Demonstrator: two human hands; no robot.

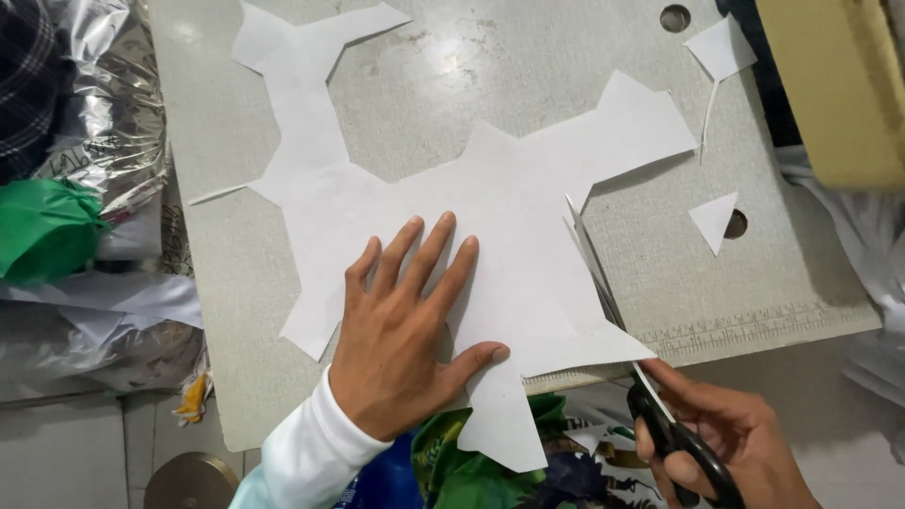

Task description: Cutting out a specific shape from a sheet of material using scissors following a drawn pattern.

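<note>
Flat on the paper, the left hand lies palm down with all fingers spread wide, gripping nothing, only pressing the sheet against the board. Its white sleeve comes up from the near edge. The paper is a large white sheet already cut into a jagged outline, spreading from the board's far left corner across the middle to the near edge, where one pointed flap hangs over the edge beside the thumb.

The right hand sits off the board's near right corner, fingers closed through the black handles of the scissors. The blades are parted and point away from the person, with the paper's right edge between them just above the near edge of the board. A narrow sliver of paper stands up along the blades.

Two loose white scraps lie on the board's right side: one scrap near the far right corner, with a thin strip trailing from it, and a small triangle beside a round hole further down. A cardboard box sits past the right edge, and crumpled foil and a green bag lie past the left edge.
</note>
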